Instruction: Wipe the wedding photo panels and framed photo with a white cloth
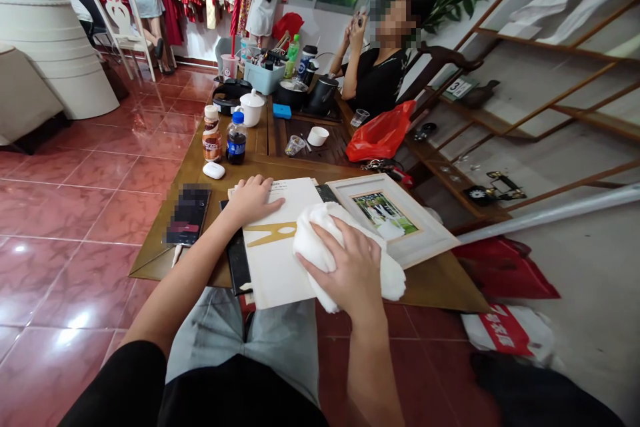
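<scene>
My left hand lies flat with its fingers stretched out on the upper left part of a white sheet or board. A gold, compass-like shape shows on that white surface. With my right hand I grip a bunched white cloth and press it on the right side of the board. The cloth trails to the right, toward a white picture frame that holds a photo. Something black sticks out under the board's left edge.
On the wooden table are a phone, a white earbud case, a coffee bottle, a cola bottle and a lidded white cup. A red plastic bag lies at right. Across sits a person.
</scene>
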`<state>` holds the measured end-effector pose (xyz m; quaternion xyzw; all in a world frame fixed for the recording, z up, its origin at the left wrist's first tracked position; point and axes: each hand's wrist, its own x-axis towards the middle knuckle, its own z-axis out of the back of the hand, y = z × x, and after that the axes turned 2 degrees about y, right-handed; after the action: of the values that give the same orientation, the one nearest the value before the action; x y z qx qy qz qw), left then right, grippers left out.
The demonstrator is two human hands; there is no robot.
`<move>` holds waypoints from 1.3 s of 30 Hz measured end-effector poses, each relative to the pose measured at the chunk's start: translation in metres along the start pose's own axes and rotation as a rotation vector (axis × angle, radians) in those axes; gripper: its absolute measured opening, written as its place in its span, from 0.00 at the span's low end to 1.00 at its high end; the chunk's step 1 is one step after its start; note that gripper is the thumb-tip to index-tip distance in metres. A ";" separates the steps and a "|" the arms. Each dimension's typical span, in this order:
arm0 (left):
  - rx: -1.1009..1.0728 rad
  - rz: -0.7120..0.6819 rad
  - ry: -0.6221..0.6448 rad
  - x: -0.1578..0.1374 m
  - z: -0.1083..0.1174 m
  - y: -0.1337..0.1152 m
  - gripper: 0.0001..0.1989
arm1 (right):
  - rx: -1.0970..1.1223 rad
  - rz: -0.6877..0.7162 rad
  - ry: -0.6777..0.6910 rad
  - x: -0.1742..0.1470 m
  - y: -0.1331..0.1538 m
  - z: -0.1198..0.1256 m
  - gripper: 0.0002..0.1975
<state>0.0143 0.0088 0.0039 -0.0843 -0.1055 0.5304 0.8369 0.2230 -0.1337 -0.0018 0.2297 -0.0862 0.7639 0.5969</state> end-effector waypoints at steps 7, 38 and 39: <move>0.020 -0.014 0.009 0.001 -0.002 0.003 0.29 | 0.097 0.145 0.127 0.017 0.037 -0.004 0.28; 0.062 -0.005 -0.034 0.001 -0.005 0.000 0.22 | 0.080 0.211 0.066 0.023 0.003 -0.009 0.28; 0.070 -0.005 -0.031 0.001 -0.005 0.001 0.22 | 0.100 0.242 0.087 0.024 0.009 -0.008 0.28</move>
<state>0.0157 0.0099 -0.0011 -0.0463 -0.1001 0.5329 0.8390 0.2078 -0.1117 0.0030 0.2139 -0.0491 0.8430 0.4912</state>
